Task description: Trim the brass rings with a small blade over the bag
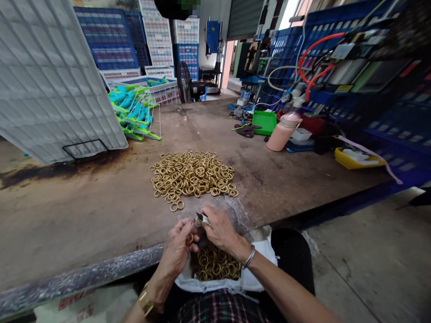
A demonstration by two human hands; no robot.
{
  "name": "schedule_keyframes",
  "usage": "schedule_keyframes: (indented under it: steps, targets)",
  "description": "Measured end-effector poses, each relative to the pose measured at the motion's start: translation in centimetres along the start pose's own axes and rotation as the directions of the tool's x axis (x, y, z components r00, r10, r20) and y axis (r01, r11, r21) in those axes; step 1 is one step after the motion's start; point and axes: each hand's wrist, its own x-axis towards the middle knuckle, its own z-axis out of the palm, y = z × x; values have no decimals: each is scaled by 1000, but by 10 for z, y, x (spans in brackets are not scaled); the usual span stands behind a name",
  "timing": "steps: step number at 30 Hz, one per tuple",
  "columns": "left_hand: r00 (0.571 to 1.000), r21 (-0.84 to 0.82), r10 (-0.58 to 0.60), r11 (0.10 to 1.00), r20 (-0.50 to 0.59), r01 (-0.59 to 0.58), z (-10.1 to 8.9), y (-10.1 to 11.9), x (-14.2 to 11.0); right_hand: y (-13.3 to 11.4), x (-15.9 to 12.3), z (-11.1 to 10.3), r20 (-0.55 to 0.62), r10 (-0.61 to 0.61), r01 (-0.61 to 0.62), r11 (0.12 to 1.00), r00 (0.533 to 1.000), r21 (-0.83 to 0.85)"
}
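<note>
A gold-coloured ring (191,238) sits in the closed fingers of my left hand (177,248). My right hand (221,231) is closed around a small knife (203,219) with a dark pointed blade and a pale handle. The blade points left, close to my left fingertips, where part of another ring seems to show. Just beyond my hands, a heap of gold-coloured rings (195,174) lies on the brown worktable (120,219). Below them, an open white sack (259,266) on my lap holds more rings (218,265).
A pale ribbed panel (58,69) leans at the left, beside turquoise and green plastic pieces (137,113). At the right stand a pink bottle (283,132), a green tray (264,122) and a yellow tray (358,159). Crates (103,37) are stacked behind.
</note>
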Motion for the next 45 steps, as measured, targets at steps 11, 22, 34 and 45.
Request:
schedule_keyframes:
  steps: [11,22,34,45]
  targets:
    - [948,443,316,855,-32,-270,-2,-8,1,-8,-2,-2,62,250,-242,792,966,560]
    - [986,350,152,922,65,-165,-1,-4,-2,-14,1,3,120,249,-267,724,961,636]
    - [984,225,102,965,143,-133,-3,-5,-2,-15,2,-1,160,225,-274,707,961,652]
    - [990,171,109,977,94,-124,-3,-7,-1,-9,-12,5,127,30,-24,999,991,-45]
